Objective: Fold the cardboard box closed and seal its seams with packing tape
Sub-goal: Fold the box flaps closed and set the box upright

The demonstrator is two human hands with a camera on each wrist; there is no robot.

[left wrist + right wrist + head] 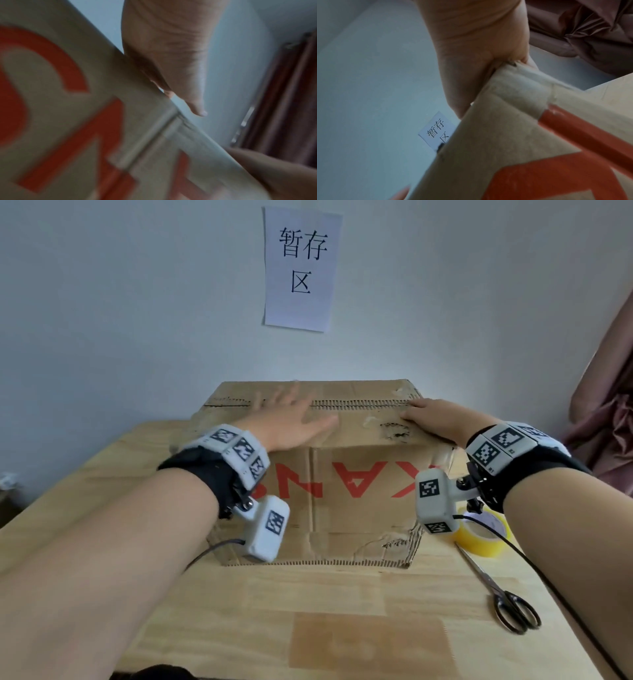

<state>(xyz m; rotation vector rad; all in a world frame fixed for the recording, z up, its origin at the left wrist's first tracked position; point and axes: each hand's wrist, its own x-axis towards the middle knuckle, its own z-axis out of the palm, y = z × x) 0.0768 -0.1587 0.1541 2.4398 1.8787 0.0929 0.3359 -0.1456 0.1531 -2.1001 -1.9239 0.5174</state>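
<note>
A brown cardboard box (pixel 346 508) with red letters stands on the wooden table (pixel 308 611), its top flaps folded down and meeting along a seam near the far side. My left hand (pixel 291 419) lies flat on the top left of centre, fingers spread and blurred. My right hand (pixel 431 414) presses on the top near the right corner, fingers pointing left. The left wrist view shows the left hand (pixel 171 54) on the box (pixel 68 121) edge. In the right wrist view the right hand's (pixel 471 54) palm bears on the box (pixel 522 148) corner. A yellowish tape roll (pixel 479 534) lies right of the box.
Black-handled scissors (pixel 507 601) lie on the table at the right, in front of the tape. A paper sign (pixel 301 268) hangs on the wall behind the box. A pinkish curtain (pixel 609 405) hangs at the far right. Camera cables trail from both wrists.
</note>
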